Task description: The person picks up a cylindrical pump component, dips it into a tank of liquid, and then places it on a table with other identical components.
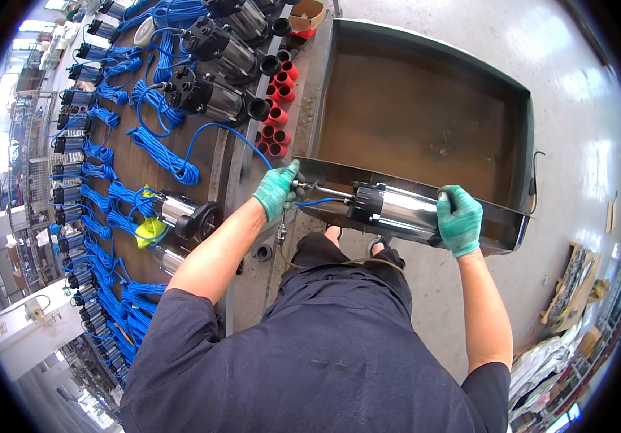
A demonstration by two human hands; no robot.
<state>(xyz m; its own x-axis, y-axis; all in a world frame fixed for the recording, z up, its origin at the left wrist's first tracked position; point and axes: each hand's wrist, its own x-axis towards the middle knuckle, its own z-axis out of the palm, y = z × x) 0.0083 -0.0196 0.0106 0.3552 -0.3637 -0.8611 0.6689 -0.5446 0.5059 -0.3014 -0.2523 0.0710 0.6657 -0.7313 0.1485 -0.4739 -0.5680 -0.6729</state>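
Observation:
A submersible pump (404,211) with a shiny steel body and a black ribbed end lies sideways over the near edge of a metal water tank (426,182). Wrapped round its right end is my right hand (460,221), in a green glove, thumb uppermost. My left hand (279,190), gloved alike, is closed on what looks like an air gun (331,191); its thin metal nozzle reaches the pump's black end. Below that hand hangs a hose coupling (281,231). A blue cable (321,201) runs from the pump toward my left hand, which hides part of it.
Brownish water (426,108) fills the tank. Left of it, a workbench (126,173) carries several pumps (213,97), coiled blue cables (166,155), red cylindrical sleeves (276,115) and a black round-ended pump (184,215) beside yellow cloth (152,231). A hose (354,261) crosses before my waist.

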